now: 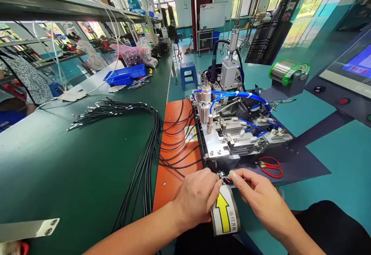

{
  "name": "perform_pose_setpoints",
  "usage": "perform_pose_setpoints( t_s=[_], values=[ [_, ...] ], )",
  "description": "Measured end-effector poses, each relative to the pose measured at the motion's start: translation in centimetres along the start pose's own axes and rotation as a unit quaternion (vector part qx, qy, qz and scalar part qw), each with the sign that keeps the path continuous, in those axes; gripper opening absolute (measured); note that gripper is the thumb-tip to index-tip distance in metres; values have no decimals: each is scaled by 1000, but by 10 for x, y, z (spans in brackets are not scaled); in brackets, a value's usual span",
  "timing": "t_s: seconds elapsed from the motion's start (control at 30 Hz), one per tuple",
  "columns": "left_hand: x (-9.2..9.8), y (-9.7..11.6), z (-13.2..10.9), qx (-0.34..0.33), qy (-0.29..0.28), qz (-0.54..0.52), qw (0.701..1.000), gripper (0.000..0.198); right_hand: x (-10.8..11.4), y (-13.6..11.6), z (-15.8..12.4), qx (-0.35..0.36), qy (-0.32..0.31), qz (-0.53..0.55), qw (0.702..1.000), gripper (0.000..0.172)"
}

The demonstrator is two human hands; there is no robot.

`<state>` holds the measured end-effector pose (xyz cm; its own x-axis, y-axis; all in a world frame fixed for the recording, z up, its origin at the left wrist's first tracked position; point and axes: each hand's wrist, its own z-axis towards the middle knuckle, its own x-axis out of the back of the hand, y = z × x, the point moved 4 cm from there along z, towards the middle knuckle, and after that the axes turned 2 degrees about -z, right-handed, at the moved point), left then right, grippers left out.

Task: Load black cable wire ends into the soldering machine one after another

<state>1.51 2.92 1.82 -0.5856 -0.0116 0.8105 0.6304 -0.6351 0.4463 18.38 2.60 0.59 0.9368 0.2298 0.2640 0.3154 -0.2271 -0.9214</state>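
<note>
My left hand (199, 193) is closed, thumb against fingers, at the front edge of the machine. What lies inside its grip is hidden. Thin coloured wires (227, 178), red, green and white among them, show between the two hands. The thumb and forefinger of my right hand (256, 191) pinch these wires. A small metal-and-dark piece (221, 174) sits right by the left fingertips. Just below is a round part with a yellow arrow label (224, 212). Behind the hands stands the machine (232, 127) with cylinders and blue air tubes. Black cables (150, 146) run across its orange plate (168, 177).
Red-handled cutters (271, 166) lie right of the machine. A solder wire spool (290, 72) and a screen panel (348, 73) stand farther right. Cable ends (95, 112) fan out over the green bench (87, 173). Blue bins (124, 75) are at the back. Other people sit at the left.
</note>
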Motion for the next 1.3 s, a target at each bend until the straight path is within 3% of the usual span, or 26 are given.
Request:
perform_pose_setpoints(
  t_s=[0.4, 0.63, 0.8, 1.3],
  values=[
    [-2, -1, 0, -13, 2, 4, 1000, 25, -8, 7, 3, -34, -20, 84, 996, 44],
    [-2, -1, 0, 5, -14, 0, 1000, 26, -1, 14, 2, -28, 3, 73, 997, 41],
    [-1, 0, 1, 4, -12, 19, 1000, 30, 4, 8, -1, 15, 14, 28, 999, 38],
    [-3, 0, 2, -5, -17, 46, 999, 32, -4, -1, 0, 16, -10, 24, 1000, 33]
  ],
)
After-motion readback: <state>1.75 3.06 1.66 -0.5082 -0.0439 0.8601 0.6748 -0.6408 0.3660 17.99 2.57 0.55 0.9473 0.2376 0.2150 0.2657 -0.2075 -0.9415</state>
